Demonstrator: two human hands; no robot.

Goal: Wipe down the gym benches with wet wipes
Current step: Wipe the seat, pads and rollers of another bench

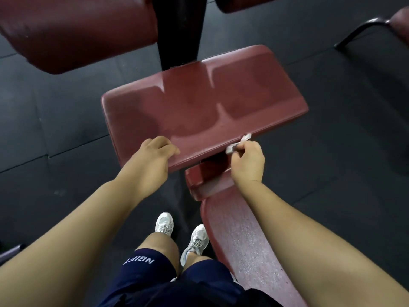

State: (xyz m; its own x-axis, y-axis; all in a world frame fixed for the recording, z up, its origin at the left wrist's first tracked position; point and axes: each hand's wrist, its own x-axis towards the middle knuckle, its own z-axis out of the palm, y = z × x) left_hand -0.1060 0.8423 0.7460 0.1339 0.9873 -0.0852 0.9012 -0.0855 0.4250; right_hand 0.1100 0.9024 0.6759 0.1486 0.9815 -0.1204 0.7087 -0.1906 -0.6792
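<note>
Benches fill the view, all in worn maroon vinyl on black frames. The floor [66,120] is dark rubber matting. Largest is the pad [205,103] at centre, a broad, tilted cushion with damp streaks showing across its top. A big roll [73,29] hangs at far left, and a long seat [241,240] runs near and right, with a small block [205,180] between it and the pad.

The left hand [155,156] grips the pad's near left edge, fingers curled over the rim, seemingly steadying it. The right hand [247,162] is just beside the near right edge, fingers closed around a wipe [240,144], a small greyish wad pressed along that rim.

The pad looks stiff underneath with a soft, springy cover, heavy and fixed to its frame, so it should not shift under rubbing. Wet vinyl will probably be slick; holding it by the rim, as the left hand does, seems the sound place. The wipe is light, limp and easily bunched or torn, best kept folded under the fingertips. The edges and the seat likely remain to be done.
</note>
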